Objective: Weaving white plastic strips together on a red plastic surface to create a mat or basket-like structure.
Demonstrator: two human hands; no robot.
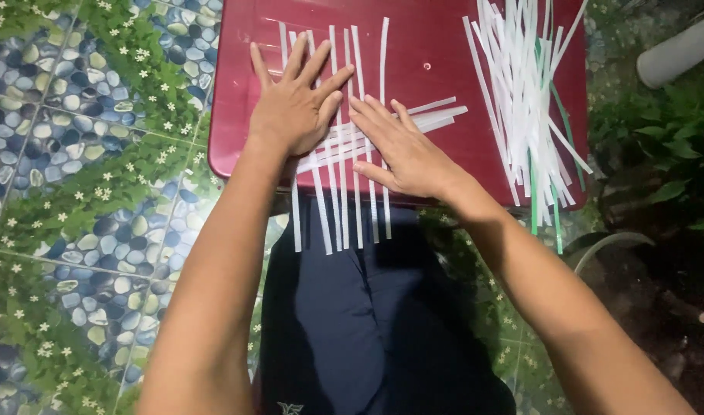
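Note:
Several white strips (pixel 352 58) lie side by side lengthwise on a dark red plastic stool top (pixel 436 61), crossed by a few more white strips (pixel 436 114) running sideways. My left hand (pixel 294 104) presses flat on the left part of this weave, fingers spread. My right hand (pixel 398 150) lies flat on the crossing strips just to the right of it, fingers pointing up-left. Neither hand grips anything. The near ends of the long strips (pixel 325 223) hang over the stool's front edge above my dark blue shorts (pixel 344 323).
A loose pile of white and a few green strips (pixel 529 100) lies on the right side of the stool and overhangs its edge. The floor (pixel 68 192) has a pebble-and-grass pattern. A white pipe (pixel 679 50) and green plants (pixel 671 146) are at the right.

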